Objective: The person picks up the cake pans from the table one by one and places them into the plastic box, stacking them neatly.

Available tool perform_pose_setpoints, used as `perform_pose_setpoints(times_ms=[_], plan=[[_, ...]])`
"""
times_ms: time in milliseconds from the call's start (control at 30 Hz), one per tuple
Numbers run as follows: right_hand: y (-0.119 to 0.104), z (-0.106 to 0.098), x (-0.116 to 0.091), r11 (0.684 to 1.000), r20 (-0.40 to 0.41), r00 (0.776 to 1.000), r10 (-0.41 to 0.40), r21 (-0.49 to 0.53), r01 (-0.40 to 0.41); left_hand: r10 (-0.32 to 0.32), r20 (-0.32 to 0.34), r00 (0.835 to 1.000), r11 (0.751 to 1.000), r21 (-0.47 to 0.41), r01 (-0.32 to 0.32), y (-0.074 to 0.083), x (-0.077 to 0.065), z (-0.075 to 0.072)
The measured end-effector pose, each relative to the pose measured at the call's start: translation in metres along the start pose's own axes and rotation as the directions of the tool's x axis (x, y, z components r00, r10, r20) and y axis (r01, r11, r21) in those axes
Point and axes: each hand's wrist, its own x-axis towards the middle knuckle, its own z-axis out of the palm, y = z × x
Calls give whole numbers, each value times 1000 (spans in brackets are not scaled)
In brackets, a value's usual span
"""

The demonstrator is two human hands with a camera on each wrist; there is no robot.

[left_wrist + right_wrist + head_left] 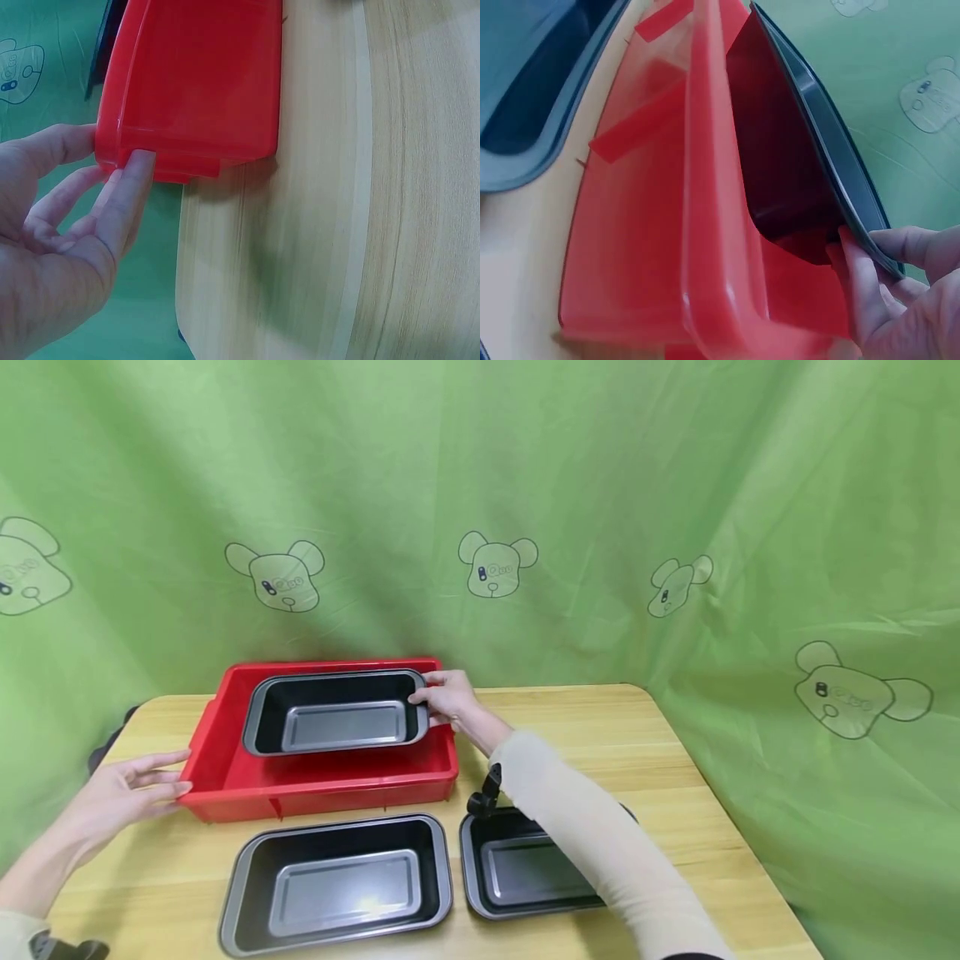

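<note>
left hand [120, 793]: at left edge of light wood-grain table [570, 718]; fingers loosely extended and spread, tips touching the left end of the red rectangular plastic tray [330, 795] by its near-left corner, not wrapped round it. tray: toward the table's far-left corner, long side along the far edge. dark grey rectangular metal loaf pan [345, 724]: over the tray, within its rim as the head view shows; base contact with tray floor cannot be told. second dark grey metal loaf pan [345, 893]: toward the table's near edge, in front of the tray, upright. right hand [450, 697]: closed in a pinch on the first pan's right end, thumb over the rim, fingers beneath; arm reaching diagonally from the near-right, cream sleeve [592, 827] crossing over third dark grey metal loaf pan [525, 868], partly hidden, right of the second.
</note>
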Motion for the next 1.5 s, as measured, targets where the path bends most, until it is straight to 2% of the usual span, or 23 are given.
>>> perform_pose_setpoints(times_ms=[333, 600, 767, 1333, 1500], plan=[[11, 26, 2, 1000, 10, 1000, 10, 17, -10, -21, -14, 1000, 998, 51, 22, 0, 0, -1], [17, 43, 2, 1000, -23, 999, 27, -4, -27, -25, -7, 1000, 1000, 11, 25, 1, 2, -1], [23, 51, 1, 999, -19, 999, 39, -18, -40, -33, -13, 999, 999, 38, 33, 1, 2, -2], [35, 58, 5, 998, -43, 998, 53, -31, -55, -26, 8, 1000, 1000, 2, 26, 1, 3, -4], [36, 57, 6, 997, -27, 997, 77, 19, -76, -23, 10, 1000, 1000, 1, 23, 1, 2, -3]])
